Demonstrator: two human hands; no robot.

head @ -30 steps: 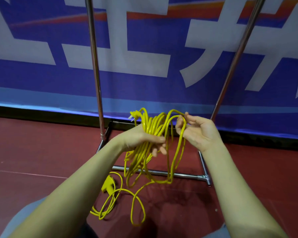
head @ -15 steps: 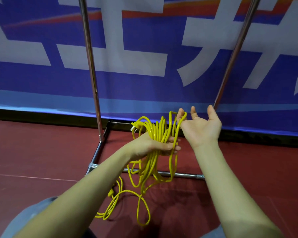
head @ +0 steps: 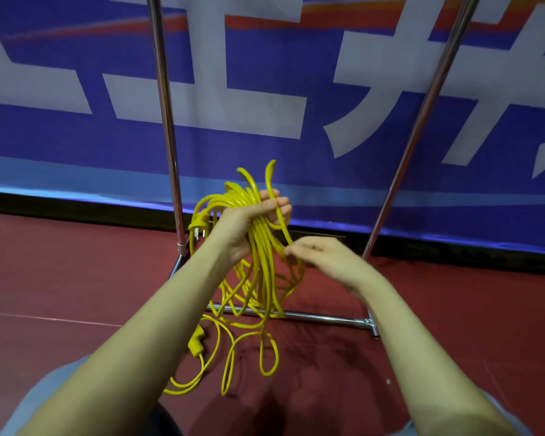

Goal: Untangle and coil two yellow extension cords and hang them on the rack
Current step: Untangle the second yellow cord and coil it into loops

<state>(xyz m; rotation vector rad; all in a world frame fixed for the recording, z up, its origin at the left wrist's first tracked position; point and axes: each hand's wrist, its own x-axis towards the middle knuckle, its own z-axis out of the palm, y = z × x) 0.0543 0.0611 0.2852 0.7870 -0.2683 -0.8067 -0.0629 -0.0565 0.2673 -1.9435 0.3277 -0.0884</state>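
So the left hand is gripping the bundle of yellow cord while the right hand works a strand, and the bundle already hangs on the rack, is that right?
Not quite: the head view shows the bundle of yellow cord is not on the rack. The left hand holds it up in front of the rack, its lower loops trailing to the floor. The rest stands: the right hand pinches a strand beside it.

Large white characters showing on blue banner (head: 296, 158) behind rack posts (head: 167, 121), cropped by frame edge and partly hidden by posts, so not reading as whole words. Strokes looking like parts of Chinese characters; cannot tell which. Red-orange stripe running across banner top, carrying no text. No label, brand or number showing on yellow cords (head: 258, 253).
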